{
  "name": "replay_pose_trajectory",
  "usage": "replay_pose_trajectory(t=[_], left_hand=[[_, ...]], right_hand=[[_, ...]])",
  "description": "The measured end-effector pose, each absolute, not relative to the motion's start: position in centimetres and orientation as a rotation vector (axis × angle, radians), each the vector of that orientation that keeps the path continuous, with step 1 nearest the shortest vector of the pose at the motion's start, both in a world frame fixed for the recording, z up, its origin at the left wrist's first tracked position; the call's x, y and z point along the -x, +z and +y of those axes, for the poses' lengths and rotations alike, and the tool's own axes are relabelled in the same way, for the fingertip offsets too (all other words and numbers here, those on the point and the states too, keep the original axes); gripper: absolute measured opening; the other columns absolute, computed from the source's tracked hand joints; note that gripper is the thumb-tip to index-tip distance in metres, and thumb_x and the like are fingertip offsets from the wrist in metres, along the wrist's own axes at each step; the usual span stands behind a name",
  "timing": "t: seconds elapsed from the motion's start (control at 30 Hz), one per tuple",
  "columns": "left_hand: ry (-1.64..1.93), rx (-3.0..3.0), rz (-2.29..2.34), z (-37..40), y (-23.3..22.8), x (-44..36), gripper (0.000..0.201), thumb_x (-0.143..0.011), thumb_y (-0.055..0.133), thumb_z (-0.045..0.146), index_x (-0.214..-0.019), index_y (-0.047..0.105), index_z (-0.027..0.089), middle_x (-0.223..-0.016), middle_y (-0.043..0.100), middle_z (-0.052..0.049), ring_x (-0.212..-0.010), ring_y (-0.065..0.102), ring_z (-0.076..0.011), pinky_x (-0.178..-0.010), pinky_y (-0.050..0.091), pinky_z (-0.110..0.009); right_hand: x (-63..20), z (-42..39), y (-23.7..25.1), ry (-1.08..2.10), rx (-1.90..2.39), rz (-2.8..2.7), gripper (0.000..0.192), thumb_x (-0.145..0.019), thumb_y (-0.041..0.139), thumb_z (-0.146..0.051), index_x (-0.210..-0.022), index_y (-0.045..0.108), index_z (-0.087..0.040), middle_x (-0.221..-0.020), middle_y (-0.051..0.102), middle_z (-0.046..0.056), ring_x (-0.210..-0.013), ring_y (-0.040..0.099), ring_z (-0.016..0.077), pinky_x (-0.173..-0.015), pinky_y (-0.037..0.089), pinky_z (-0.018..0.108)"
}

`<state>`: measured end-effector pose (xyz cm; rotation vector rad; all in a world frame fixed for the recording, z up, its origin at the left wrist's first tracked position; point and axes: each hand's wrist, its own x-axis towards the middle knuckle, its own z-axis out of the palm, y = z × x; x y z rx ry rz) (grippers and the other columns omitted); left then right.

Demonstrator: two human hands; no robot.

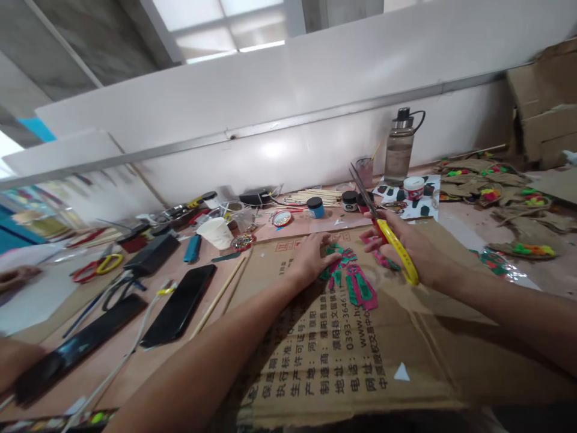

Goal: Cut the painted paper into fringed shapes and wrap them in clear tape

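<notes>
Yellow-handled scissors, one pair, point toward eleven o'clock, gripped by right hand; half-curled left hand touches pink-green pieces, hold unclear.

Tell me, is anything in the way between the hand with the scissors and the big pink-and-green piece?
Maybe: a smaller pink-and-green scrap shows just below the right hand, on the side toward the big piece. I can't tell whether it is held or lying loose. Otherwise, only cardboard shows between them.

Bright window above white partition
</notes>
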<state>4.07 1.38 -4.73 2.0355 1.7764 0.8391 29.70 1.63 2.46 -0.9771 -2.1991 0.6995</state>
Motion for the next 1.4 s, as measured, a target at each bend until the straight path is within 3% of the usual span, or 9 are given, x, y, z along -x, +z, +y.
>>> replay_pose_trajectory(t=[0.13,0.3,0.53,0.7,0.9,1.03,1.2,1.4], left_hand=[[0.867,-1.970,1.770,1.4,-4.8,-4.1,0.052,-0.080,0.080,0.037,-0.125,0.062,0.019,-0.120,0.070,-0.012,-0.115,0.064,-0.0288,-0.103,0.050,-0.044],[0.814,-1.982,1.799,1.1,-4.0,-4.3,0.059,-0.075,0.084,0.043,-0.125,0.062,0.020,-0.122,0.068,-0.011,-0.116,0.063,-0.0288,-0.102,0.049,-0.042],[0.752,-2.127,1.743,1.3,-4.7,-4.1,0.082,-0.067,0.087,0.060,-0.133,0.058,0.022,-0.129,0.064,-0.012,-0.122,0.058,-0.0329,-0.103,0.048,-0.045],[0.768,-2.135,1.798,1.2,-5.0,-4.3,0.078,-0.070,0.086,0.057,-0.133,0.058,0.022,-0.126,0.064,-0.013,-0.119,0.058,-0.0325,-0.102,0.048,-0.045],[0.803,-2.136,1.856,1.1,-5.1,-4.9,0.075,-0.073,0.085,0.051,-0.134,0.055,0.020,-0.121,0.065,-0.013,-0.119,0.058,-0.0327,-0.100,0.046,-0.045],[0.809,-2.148,1.888,1.2,-5.3,-5.0,0.083,-0.073,0.085,0.054,-0.138,0.050,0.015,-0.121,0.065,-0.017,-0.122,0.058,-0.0357,-0.100,0.045,-0.045],[0.819,-2.147,1.931,1.0,-5.0,-5.1,0.070,-0.078,0.076,0.062,-0.127,0.055,0.017,-0.126,0.063,-0.019,-0.126,0.054,-0.0375,-0.102,0.043,-0.047],[0.877,-2.093,1.927,0.9,-4.9,-5.1,0.068,-0.075,0.077,0.064,-0.119,0.058,0.016,-0.127,0.063,-0.021,-0.126,0.054,-0.0392,-0.104,0.042,-0.050]], right_hand=[[-30.4,2.6,-0.5,1.101,0.903,-1.939,0.046,-0.091,0.056,-0.036,-0.136,0.045,-0.030,-0.116,0.072,0.010,-0.094,0.073,0.0265,-0.074,0.062,0.037],[-30.9,2.9,-1.8,1.197,0.880,-1.816,0.043,-0.090,0.060,-0.035,-0.130,0.048,-0.028,-0.105,0.070,0.008,-0.084,0.070,0.0228,-0.073,0.061,0.036],[-30.6,3.5,-0.9,1.003,0.944,-1.895,0.045,-0.085,0.066,-0.042,-0.126,0.056,-0.027,-0.109,0.074,0.009,-0.092,0.070,0.0255,-0.080,0.060,0.038],[-29.6,3.1,-0.5,0.781,1.016,-2.049,0.049,-0.085,0.060,-0.038,-0.132,0.057,-0.024,-0.127,0.070,0.014,-0.113,0.067,0.0313,-0.093,0.057,0.046],[-27.1,4.2,1.0,0.276,1.114,-2.416,0.047,-0.090,0.054,-0.028,-0.135,0.061,-0.019,-0.125,0.071,0.018,-0.112,0.067,0.0340,-0.098,0.052,0.047],[-24.9,5.6,1.6,0.225,1.165,-2.613,0.046,-0.091,0.056,-0.025,-0.136,0.062,-0.015,-0.126,0.072,0.020,-0.105,0.069,0.0321,-0.091,0.052,0.041],[-23.4,5.8,1.8,0.259,1.148,-2.717,0.040,-0.093,0.058,-0.028,-0.130,0.063,-0.014,-0.123,0.074,0.018,-0.102,0.070,0.0284,-0.082,0.051,0.033],[-23.0,6.0,2.4,0.283,1.228,-2.768,0.034,-0.092,0.062,-0.029,-0.123,0.067,-0.017,-0.111,0.077,0.015,-0.090,0.072,0.0257,-0.073,0.049,0.029]])
